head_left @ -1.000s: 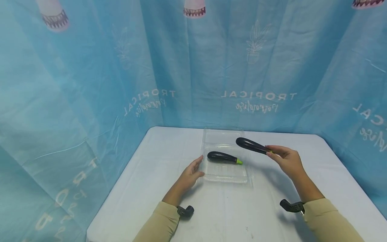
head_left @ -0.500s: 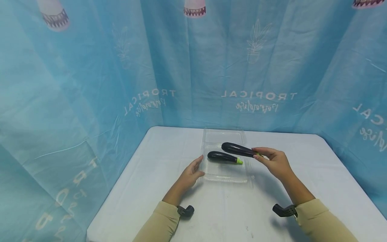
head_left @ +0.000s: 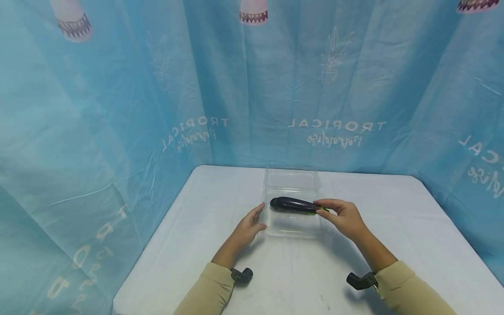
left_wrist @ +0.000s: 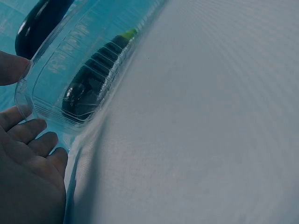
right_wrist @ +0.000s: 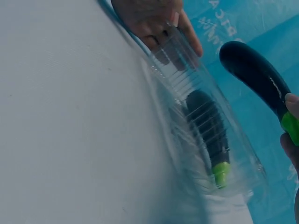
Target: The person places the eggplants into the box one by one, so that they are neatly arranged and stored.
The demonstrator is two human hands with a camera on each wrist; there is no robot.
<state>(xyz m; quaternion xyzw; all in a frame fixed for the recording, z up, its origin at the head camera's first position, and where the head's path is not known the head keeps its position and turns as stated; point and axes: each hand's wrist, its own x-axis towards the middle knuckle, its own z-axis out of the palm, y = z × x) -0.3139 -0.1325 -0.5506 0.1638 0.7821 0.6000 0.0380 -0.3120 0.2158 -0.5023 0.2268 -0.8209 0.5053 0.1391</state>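
Thumb and fingertips of my right hand pinch the green stem end of a dark eggplant. It hangs over a clear plastic clamshell container, above its rim. A second eggplant lies inside the container, its green stem to the right; in the head view the held one mostly covers it. At the container's left side rests my left hand, thumb and fingers spread and touching the edge. The left wrist view shows the thumb by the rim and the fingers along the side.
The container's open lid lies flat behind it, toward the far edge of the white-covered table. A blue printed curtain stands behind the table and along its sides. Each wrist carries a dark camera strap.
My right hand has moved left and down with its eggplant, from beside the container to over the eggplant inside. The left hand has stayed at the container's edge.
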